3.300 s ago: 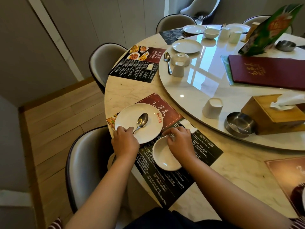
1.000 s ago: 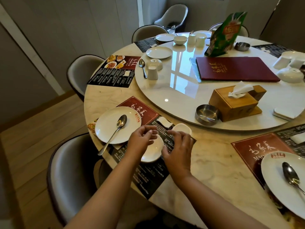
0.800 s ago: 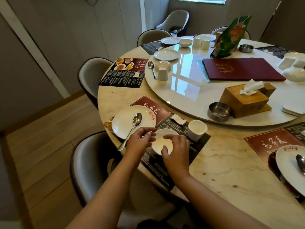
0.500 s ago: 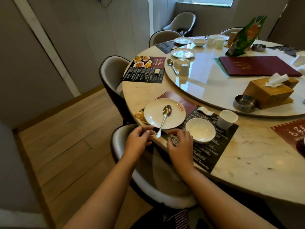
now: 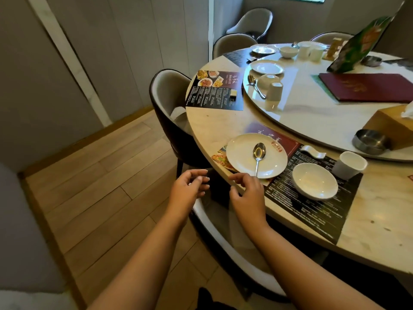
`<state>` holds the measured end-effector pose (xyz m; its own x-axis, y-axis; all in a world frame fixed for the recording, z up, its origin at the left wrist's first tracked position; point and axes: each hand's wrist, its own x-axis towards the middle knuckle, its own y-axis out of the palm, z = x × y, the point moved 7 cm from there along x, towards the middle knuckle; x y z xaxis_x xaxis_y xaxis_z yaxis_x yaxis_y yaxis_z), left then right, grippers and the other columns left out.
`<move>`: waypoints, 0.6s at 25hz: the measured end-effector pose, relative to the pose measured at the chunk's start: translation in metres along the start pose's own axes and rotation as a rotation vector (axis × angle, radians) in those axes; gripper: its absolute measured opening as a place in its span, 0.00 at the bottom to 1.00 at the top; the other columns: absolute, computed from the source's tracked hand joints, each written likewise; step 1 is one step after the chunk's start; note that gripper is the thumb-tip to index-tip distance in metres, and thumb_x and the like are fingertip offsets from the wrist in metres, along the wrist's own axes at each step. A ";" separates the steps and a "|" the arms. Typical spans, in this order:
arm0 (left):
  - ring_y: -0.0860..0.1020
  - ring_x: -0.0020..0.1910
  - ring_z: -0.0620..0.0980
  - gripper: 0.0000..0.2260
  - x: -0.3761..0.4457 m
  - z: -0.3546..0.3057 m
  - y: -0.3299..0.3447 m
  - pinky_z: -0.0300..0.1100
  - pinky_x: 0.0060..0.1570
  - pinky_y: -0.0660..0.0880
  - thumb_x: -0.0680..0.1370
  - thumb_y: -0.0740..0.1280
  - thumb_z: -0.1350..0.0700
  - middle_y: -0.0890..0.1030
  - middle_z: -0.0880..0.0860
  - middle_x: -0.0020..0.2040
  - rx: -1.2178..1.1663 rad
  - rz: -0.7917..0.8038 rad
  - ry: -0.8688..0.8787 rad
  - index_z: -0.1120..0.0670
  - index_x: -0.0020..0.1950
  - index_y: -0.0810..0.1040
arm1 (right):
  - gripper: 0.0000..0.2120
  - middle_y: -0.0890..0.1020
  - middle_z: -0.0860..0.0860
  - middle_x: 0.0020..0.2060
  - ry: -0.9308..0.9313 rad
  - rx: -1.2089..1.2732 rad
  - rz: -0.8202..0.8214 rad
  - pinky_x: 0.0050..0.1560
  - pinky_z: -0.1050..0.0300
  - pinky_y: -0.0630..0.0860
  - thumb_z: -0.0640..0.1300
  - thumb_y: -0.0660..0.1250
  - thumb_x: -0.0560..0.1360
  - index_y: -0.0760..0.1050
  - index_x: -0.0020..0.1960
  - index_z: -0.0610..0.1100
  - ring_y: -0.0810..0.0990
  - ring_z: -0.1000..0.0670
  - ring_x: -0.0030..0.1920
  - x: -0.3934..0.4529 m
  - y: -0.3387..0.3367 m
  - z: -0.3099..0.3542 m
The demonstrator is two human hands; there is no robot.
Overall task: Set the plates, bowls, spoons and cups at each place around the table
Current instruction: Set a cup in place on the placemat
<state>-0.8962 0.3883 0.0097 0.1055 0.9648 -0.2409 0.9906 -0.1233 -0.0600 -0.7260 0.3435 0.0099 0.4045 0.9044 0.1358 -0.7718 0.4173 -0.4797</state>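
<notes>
A maroon menu folder (image 5: 366,87) is lying on the turntable (image 5: 312,117), a metal ashtray (image 5: 371,142) sitting beside what looks like a wooden tissue box (image 5: 388,125).

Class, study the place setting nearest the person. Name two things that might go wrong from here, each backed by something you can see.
1. The plate sits at the table edge, close to the right hand. A knock from the hand or the chair might tip it off.
2. The spoon lies loose on that plate, its handle reaching the near rim. Any nudge to the plate would likely send it sliding to the floor.
</notes>
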 end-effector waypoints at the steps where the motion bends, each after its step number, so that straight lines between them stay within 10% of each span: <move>1: 0.81 0.48 0.49 0.10 0.009 -0.003 -0.004 0.44 0.50 0.79 0.81 0.60 0.60 0.83 0.54 0.51 0.007 0.013 0.002 0.53 0.56 0.79 | 0.11 0.75 0.52 0.50 0.013 0.010 -0.008 0.53 0.61 0.72 0.37 0.66 0.74 0.76 0.52 0.51 0.72 0.52 0.56 0.009 0.007 0.002; 15: 0.81 0.52 0.51 0.11 0.183 -0.050 -0.077 0.39 0.48 0.79 0.82 0.59 0.59 0.82 0.54 0.53 -0.018 0.098 0.016 0.52 0.59 0.78 | 0.12 0.76 0.52 0.50 0.097 0.046 -0.077 0.49 0.67 0.68 0.37 0.64 0.75 0.76 0.54 0.51 0.74 0.52 0.55 0.149 0.119 0.049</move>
<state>-0.9487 0.5856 0.0188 0.2037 0.9518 -0.2292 0.9767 -0.2137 -0.0198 -0.7814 0.5321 0.0151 0.5075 0.8574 0.0852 -0.7572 0.4910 -0.4308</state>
